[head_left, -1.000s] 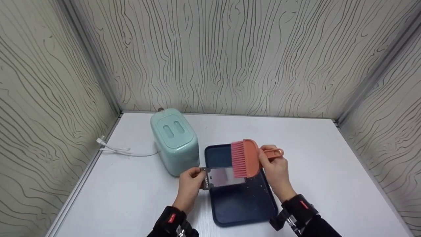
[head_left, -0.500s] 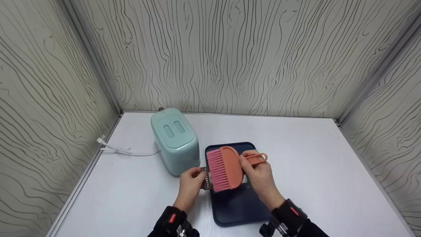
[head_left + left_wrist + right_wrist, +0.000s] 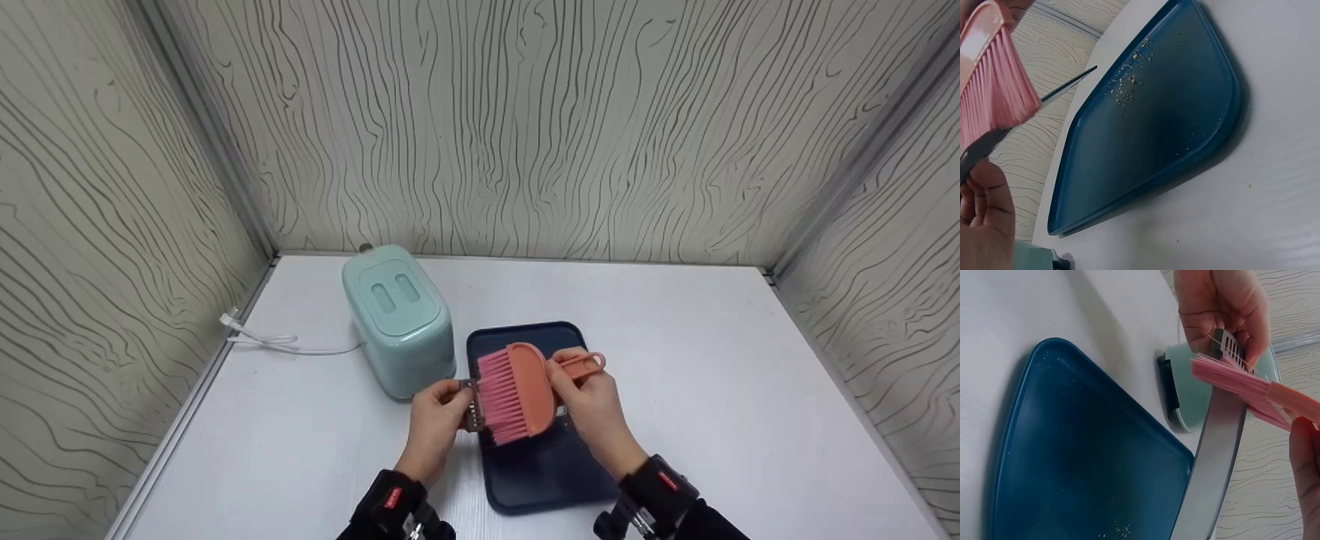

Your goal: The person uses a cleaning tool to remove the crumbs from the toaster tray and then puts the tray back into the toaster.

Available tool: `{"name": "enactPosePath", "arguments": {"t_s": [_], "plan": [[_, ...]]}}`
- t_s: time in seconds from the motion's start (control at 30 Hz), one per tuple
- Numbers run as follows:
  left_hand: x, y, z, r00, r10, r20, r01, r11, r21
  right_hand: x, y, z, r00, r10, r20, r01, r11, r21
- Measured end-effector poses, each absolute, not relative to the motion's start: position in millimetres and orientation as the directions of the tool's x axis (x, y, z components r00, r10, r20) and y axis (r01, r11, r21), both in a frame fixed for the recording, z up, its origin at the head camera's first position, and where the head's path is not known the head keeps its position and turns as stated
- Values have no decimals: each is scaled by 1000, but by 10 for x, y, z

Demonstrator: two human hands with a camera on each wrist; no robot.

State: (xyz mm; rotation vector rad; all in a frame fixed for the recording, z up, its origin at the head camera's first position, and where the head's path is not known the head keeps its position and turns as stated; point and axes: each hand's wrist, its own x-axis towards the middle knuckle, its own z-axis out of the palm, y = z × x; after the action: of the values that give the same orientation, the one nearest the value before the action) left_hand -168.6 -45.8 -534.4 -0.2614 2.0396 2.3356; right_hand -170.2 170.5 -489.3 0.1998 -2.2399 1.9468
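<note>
My left hand (image 3: pixel 433 421) pinches the dark slotted end of a flat metal crumb tray (image 3: pixel 1216 439), held above a navy tray (image 3: pixel 546 480). In the right wrist view its pale plate stretches away, tilted, beneath the bristles. My right hand (image 3: pixel 598 409) grips the handle of an orange hand brush (image 3: pixel 532 390). Its pink bristles (image 3: pixel 1230 379) lie against the crumb tray close to the slotted end. From the head view the brush covers most of the plate. Light crumbs (image 3: pixel 1126 84) are scattered on the navy tray below.
A mint green toaster (image 3: pixel 397 322) stands left of the navy tray, close to my left hand. Its white cord (image 3: pixel 277 343) runs to the table's left edge. Patterned panels (image 3: pixel 480 135) enclose the white table (image 3: pixel 697 360) at the back and sides.
The brush has swung left from the crumb tray's far end to near its slotted end, then dipped slightly toward me. My left hand and the crumb tray have stayed almost still.
</note>
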Motion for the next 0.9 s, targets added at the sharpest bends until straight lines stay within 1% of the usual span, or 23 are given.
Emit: {"name": "enactPosePath", "arguments": {"t_s": [0.57, 0.63, 0.8, 0.9], "plan": [[-1681, -526, -5349, -988, -83, -133, -121, -138, 983, -1799, 2048, -5058, -982, 116, 149, -112, 278, -954], [-1683, -537, -5350, -988, -76, -131, -119, -147, 982, -1809, 2095, -5077, -978, 133, 158, -109, 317, -942], [-1680, -551, -5335, -989, -72, -127, -116, -147, 982, -1835, 2204, -5121, -958, 193, 213, -101, 467, -878], [-1683, -557, -5331, -988, -83, -131, -119, -130, 984, -1841, 2266, -5152, -952, 214, 217, -82, 506, -858]]}}
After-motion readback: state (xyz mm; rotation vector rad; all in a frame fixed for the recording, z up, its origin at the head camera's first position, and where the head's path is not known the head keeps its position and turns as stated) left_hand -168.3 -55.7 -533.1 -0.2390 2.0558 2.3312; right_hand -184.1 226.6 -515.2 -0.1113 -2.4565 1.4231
